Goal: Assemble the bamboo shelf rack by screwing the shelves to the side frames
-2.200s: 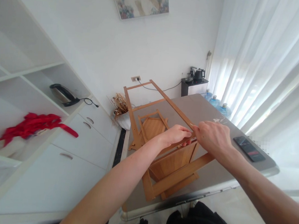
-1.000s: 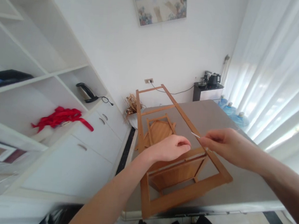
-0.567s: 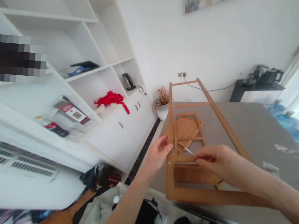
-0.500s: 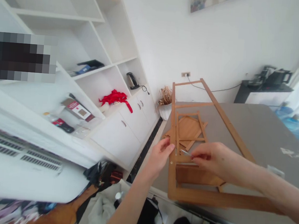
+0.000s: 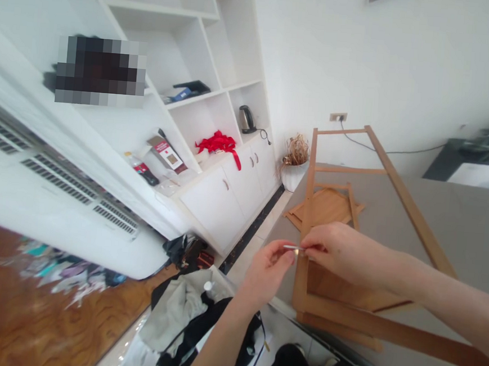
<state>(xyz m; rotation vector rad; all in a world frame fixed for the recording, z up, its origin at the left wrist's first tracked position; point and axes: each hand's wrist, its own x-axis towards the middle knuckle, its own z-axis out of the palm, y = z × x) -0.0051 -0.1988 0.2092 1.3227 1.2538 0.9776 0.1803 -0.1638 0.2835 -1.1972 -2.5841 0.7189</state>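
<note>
light: bright, diffuse | edges: stretched, soft | upper left: pixelated patch [image 5: 101,73]

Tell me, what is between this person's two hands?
In the head view, a thin pale rod lies between the left hand and the right hand, which pinches it. A small bright spot just below is too blurred to identify.

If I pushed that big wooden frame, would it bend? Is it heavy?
The wooden frame probably wouldn't bend much: its long sides look straight and solid. It's likely light for its size, being mostly open gaps.
</note>
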